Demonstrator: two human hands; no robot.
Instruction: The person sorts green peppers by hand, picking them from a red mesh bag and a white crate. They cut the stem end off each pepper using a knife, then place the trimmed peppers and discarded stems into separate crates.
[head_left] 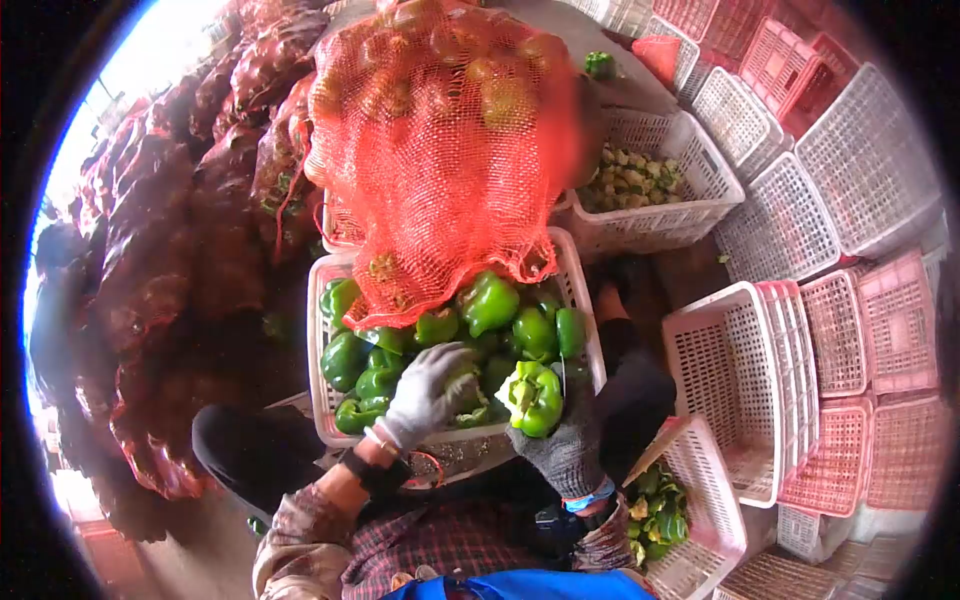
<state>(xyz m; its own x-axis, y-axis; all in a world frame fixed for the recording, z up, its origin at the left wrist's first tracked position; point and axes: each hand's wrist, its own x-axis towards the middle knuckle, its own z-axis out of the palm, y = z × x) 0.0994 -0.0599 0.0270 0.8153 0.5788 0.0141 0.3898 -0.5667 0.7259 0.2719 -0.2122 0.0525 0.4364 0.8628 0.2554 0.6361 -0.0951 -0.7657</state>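
Note:
A green bell pepper [538,402] is gripped in my right hand [565,450], which wears a dark grey glove. The pepper's left side shows pale, cut flesh. Beside it a thin upright edge, perhaps a blade, rises from the glove; I cannot make it out clearly. My left hand [428,392], in a white glove, is over the peppers with its fingers curled round something pale green, mostly hidden. Below both hands a white plastic crate [322,385] holds several whole green peppers [490,303]. A red mesh sack [430,190] of peppers lies over the crate's far side, its mouth towards me.
To the right, a white crate [650,225] holds pale pepper cores. Nearer, a tilted crate [712,500] contains green scraps [660,515]. Stacked empty crates [770,360] line the right side. Full mesh sacks [150,250] are piled at left. One pepper [600,66] lies at the back.

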